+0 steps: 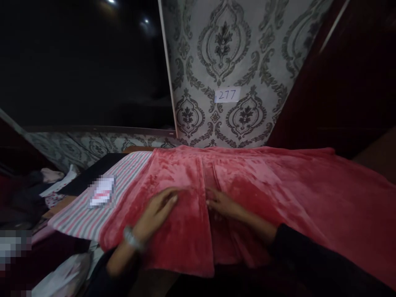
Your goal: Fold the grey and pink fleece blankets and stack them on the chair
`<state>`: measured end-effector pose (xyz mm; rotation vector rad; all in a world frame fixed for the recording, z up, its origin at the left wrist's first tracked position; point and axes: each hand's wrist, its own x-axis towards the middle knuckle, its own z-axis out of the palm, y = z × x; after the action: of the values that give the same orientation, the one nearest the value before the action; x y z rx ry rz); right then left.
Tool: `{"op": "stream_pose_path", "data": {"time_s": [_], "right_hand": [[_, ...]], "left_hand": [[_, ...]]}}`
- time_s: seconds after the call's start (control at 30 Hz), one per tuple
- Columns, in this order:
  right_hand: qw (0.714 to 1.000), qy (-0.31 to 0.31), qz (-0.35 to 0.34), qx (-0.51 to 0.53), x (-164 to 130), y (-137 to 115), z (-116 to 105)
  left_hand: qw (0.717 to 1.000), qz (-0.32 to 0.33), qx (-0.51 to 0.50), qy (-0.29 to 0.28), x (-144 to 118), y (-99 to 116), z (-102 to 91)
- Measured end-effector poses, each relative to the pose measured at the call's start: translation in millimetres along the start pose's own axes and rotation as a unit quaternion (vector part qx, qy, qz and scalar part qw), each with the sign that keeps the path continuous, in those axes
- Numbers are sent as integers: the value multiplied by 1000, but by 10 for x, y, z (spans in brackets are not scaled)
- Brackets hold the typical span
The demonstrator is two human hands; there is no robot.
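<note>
A plush red blanket (278, 189) lies spread over a raised surface in front of me, with a folded flap near its left end. My left hand (156, 212) rests flat on that flap, fingers together and pointing right; a bracelet circles the wrist. My right hand (221, 204) lies flat on the blanket just right of the fold line, fingers pointing left, in a dark sleeve. The two hands are a short gap apart and neither grips the cloth.
A red, white and grey striped cloth (83, 210) lies under the blanket at the left. Behind stand a patterned wallpaper wall (222, 62) with a paper label "277" (227, 95), a dark screen (83, 62) and a dark wooden cabinet (346, 82). Piled clothes (46, 181) sit at the left.
</note>
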<state>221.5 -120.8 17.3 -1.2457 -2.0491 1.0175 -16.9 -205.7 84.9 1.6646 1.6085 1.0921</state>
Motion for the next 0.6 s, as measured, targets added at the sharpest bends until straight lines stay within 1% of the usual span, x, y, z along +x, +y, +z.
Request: {"op": "stream_pose_path", "data": {"time_s": [0.03, 0.07, 0.1, 0.13, 0.2, 0.23, 0.3, 0.37, 0.47, 0.6], "right_hand": [[1000, -17, 1, 19, -143, 14, 69], [999, -37, 5, 39, -277, 21, 145], [997, -54, 12, 55, -399, 20, 220], [995, -62, 20, 69, -505, 11, 287], [994, -55, 38, 81, -666, -28, 387], [995, -45, 45, 81, -721, -54, 419], [995, -30, 52, 77, -785, -104, 458], [996, -25, 57, 71, -803, -134, 493], [995, -19, 57, 79, -793, -120, 576], [993, -5, 61, 97, -795, -76, 673]], "left_hand": [[997, 31, 46, -49, 394, 53, 82], [990, 44, 110, -71, 783, 82, 173], [977, 38, 190, -84, 1153, 91, 273], [971, 33, 220, -84, 1489, 84, 381], [962, 30, 254, -92, 2025, 31, 602], [959, 29, 265, -99, 2218, -11, 705], [950, 20, 287, -119, 2474, -121, 873], [942, 6, 309, -134, 2603, -245, 971], [934, -5, 334, -126, 2680, -405, 1013], [932, 10, 349, -94, 2696, -520, 1042]]}}
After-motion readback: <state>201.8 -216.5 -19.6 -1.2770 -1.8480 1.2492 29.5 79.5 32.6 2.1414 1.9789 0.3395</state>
